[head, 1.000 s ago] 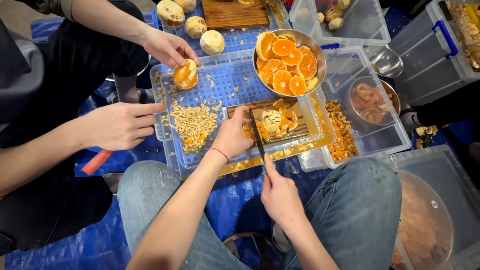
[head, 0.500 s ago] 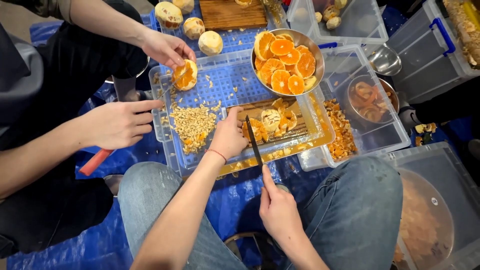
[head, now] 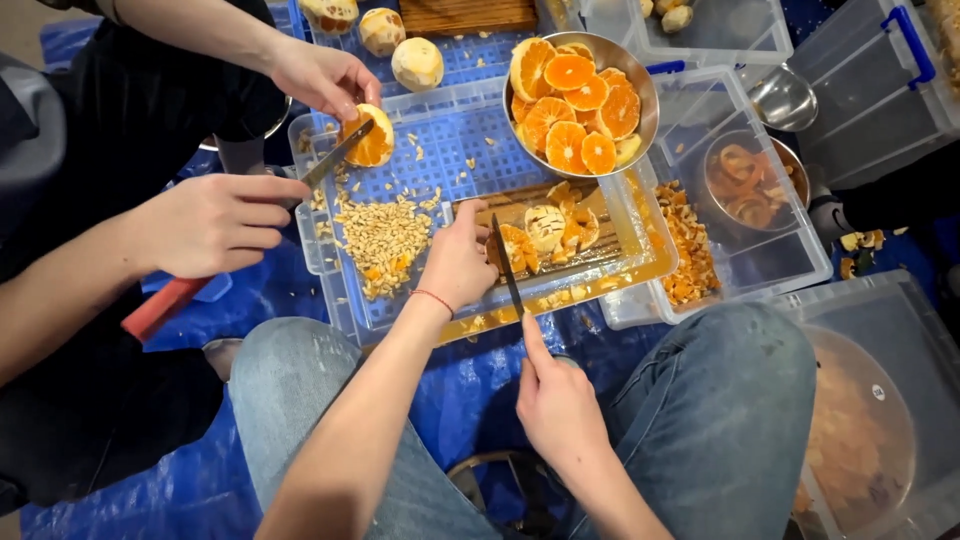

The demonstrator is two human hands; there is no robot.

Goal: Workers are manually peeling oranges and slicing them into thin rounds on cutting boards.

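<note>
Right hand [head: 560, 400] closed on dark-bladed knife [head: 507, 265] — blade runs away from body, just left of peeled orange [head: 545, 228] on wooden board [head: 600, 255]; left hand [head: 458, 262] curled, pinning orange slices [head: 515, 245] — nearer hand.

A blue tarpaulin [head: 210, 480] is spread over the floor and fills most of the frame. At centre, a clear plastic crate lid with a blue grid [head: 440, 150] is laid on it. Clear plastic bins [head: 800, 250] are set on the tarpaulin to the right, one more [head: 900, 330] at the lower right. Scraps of orange peel [head: 860, 240] are scattered at the right edge
</note>
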